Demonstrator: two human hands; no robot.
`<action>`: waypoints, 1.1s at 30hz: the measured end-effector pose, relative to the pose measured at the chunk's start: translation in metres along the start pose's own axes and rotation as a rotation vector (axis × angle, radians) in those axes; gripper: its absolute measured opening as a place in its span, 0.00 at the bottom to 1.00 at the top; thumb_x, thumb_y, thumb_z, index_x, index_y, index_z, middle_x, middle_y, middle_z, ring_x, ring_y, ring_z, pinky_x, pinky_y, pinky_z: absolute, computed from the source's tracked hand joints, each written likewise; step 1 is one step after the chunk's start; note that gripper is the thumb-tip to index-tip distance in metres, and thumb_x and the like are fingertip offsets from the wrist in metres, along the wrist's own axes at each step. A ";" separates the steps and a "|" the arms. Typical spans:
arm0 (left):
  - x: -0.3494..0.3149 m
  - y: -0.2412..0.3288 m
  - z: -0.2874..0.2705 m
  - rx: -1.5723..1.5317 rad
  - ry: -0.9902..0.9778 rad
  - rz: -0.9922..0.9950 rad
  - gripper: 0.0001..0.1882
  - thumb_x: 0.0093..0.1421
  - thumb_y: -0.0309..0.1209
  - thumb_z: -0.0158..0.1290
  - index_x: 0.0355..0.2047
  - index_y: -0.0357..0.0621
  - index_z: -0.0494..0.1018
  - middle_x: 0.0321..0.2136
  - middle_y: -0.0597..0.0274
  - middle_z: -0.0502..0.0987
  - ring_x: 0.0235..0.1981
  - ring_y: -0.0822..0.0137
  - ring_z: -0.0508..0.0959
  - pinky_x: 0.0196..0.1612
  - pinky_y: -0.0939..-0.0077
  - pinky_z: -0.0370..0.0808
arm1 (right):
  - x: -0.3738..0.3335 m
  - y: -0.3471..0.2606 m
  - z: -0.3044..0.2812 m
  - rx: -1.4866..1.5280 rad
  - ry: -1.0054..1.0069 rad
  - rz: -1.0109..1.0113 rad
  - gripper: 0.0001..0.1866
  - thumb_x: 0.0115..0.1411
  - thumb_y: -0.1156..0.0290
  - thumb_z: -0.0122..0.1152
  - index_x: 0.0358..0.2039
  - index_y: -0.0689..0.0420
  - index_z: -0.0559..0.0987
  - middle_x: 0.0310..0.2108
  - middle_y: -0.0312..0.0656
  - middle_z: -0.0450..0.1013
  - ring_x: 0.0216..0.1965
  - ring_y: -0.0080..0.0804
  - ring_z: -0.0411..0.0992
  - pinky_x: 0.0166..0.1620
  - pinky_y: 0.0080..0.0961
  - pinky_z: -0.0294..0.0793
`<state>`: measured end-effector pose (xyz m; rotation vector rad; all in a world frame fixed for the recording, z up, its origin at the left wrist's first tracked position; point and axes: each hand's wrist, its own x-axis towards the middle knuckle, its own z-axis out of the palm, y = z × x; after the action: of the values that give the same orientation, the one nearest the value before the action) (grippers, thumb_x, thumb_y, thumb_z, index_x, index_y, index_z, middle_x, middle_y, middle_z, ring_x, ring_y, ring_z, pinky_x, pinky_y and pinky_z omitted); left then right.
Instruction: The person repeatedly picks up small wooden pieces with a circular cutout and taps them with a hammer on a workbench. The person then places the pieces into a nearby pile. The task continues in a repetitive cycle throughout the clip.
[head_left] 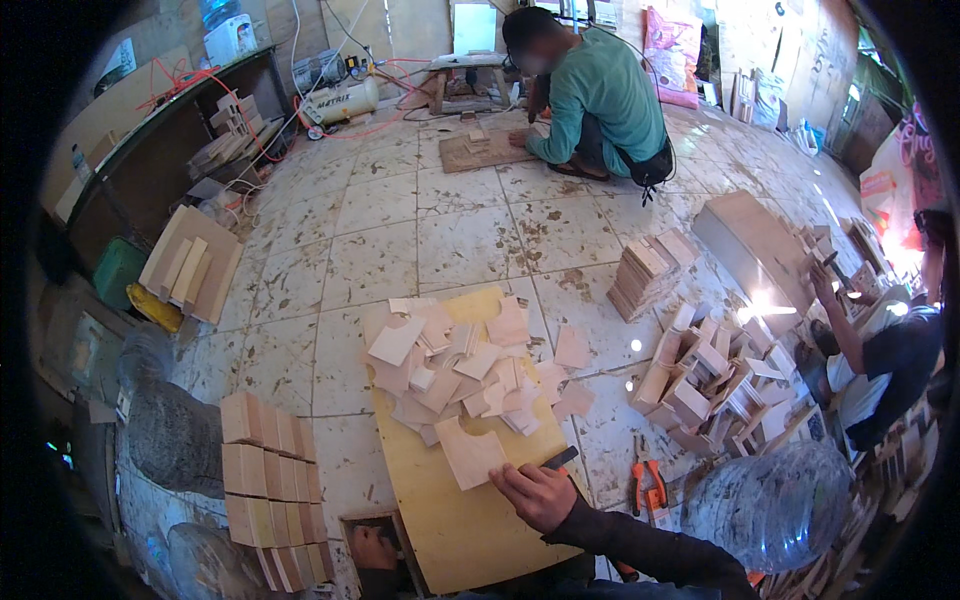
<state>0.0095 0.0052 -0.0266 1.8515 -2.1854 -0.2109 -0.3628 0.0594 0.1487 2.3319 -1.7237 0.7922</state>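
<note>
My right hand (537,497) is closed on the edge of a thin, pale wooden piece (470,456) with a curved notch cut in its top. A short dark flat tool (562,458) shows beside that hand; whether the hand touches it I cannot tell. Beneath lies a yellowish board (445,540) bearing a heap of similar notched wooden pieces (470,370). At the lower edge, my left hand (373,548) has its fingers curled inside a small wooden frame (408,560). What it grips there is hidden.
Stacked wooden blocks (270,490) stand left of the board. At right are orange-handled pliers (652,487), a large clear plastic bottle (770,500) and a pile of wooden parts (715,375). One co-worker (610,100) squats ahead; another (885,360) sits at far right.
</note>
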 end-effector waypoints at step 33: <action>-0.011 0.019 -0.065 0.020 -0.065 -0.329 0.21 0.42 0.30 0.61 0.39 0.39 0.74 0.41 0.46 0.70 0.42 0.47 0.74 0.42 0.51 0.73 | -0.004 0.005 -0.001 0.063 0.025 0.012 0.29 0.46 0.72 0.57 0.52 0.61 0.76 0.42 0.41 0.72 0.31 0.28 0.72 0.28 0.24 0.74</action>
<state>0.0122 0.0236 0.0395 2.2372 -1.9146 -0.3183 -0.3682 0.0617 0.1468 2.3428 -1.7286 0.8868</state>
